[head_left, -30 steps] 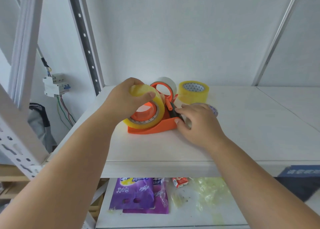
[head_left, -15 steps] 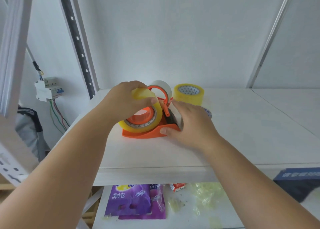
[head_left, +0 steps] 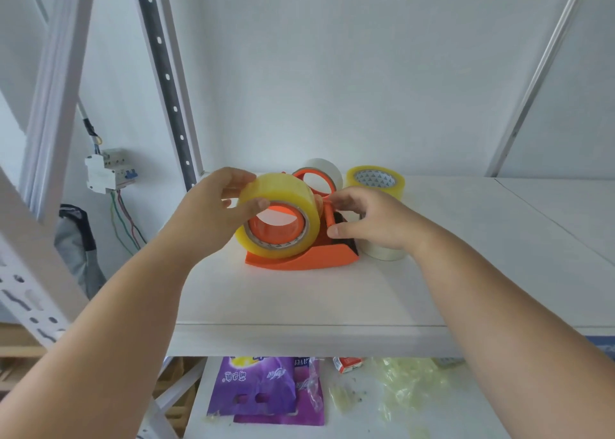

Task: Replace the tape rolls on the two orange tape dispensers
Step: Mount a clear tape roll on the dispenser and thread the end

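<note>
An orange tape dispenser [head_left: 312, 260] stands on the white shelf [head_left: 299, 305]. A yellowish tape roll [head_left: 283, 195] sits around its orange hub, tilted, with my left hand [head_left: 213, 212] gripping the roll from the left. My right hand [head_left: 369, 222] holds the dispenser's black cutter end, thumb and fingers pinched around it. Behind it stands a second orange dispenser [head_left: 312, 180] carrying a white roll [head_left: 327, 169]. A loose yellow roll [head_left: 376, 180] lies flat at the back, and a clear roll [head_left: 382, 252] lies partly hidden under my right wrist.
A slotted shelf post [head_left: 166, 82] rises at the back left, and a diagonal brace [head_left: 539, 72] at the right. A breaker box [head_left: 108, 170] with wires hangs on the left wall. Purple packets [head_left: 263, 388] and plastic scraps [head_left: 409, 382] lie on the lower shelf.
My left hand has tipped the yellowish roll up on the hub. My right hand shifted from the dispenser's base onto its cutter end, uncovering the clear roll beside it.
</note>
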`<state>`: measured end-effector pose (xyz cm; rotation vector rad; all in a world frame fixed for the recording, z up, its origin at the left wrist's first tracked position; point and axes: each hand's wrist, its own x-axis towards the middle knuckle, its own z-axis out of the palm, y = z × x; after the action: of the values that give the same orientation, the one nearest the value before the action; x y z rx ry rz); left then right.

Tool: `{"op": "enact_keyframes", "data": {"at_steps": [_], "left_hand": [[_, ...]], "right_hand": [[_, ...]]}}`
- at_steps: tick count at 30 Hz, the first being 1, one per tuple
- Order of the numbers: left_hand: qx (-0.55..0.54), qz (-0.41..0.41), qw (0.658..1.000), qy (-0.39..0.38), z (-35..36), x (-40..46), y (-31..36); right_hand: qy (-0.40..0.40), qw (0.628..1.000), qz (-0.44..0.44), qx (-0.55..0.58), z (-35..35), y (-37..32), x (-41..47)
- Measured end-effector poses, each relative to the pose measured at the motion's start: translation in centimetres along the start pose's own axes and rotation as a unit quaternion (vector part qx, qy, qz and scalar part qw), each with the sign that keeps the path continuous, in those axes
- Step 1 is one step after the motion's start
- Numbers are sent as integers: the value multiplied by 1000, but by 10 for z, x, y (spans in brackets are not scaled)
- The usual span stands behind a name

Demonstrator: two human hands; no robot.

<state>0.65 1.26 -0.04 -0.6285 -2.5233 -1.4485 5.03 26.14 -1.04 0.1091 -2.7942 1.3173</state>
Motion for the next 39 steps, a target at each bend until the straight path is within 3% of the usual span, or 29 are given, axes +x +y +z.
{"op": "enact_keyframes", "data": {"at_steps": [9, 18, 27, 34, 39], "left_hand": [[135, 76, 987, -43, 4, 2, 26], [171, 119, 975, -74, 15, 1, 33], [93, 23, 995, -3, 16, -6, 22], [38, 19, 999, 18, 22, -5, 22], [9, -6, 1000, 20, 22, -2, 16]], "right_hand": [[8, 999, 9, -46, 5, -4, 1], [16, 999, 10, -28, 7, -8, -7], [61, 998, 17, 0, 14, -13, -14], [66, 996, 52, -26, 21, -19, -14], [159, 983, 42, -78, 41, -21, -16]]}}
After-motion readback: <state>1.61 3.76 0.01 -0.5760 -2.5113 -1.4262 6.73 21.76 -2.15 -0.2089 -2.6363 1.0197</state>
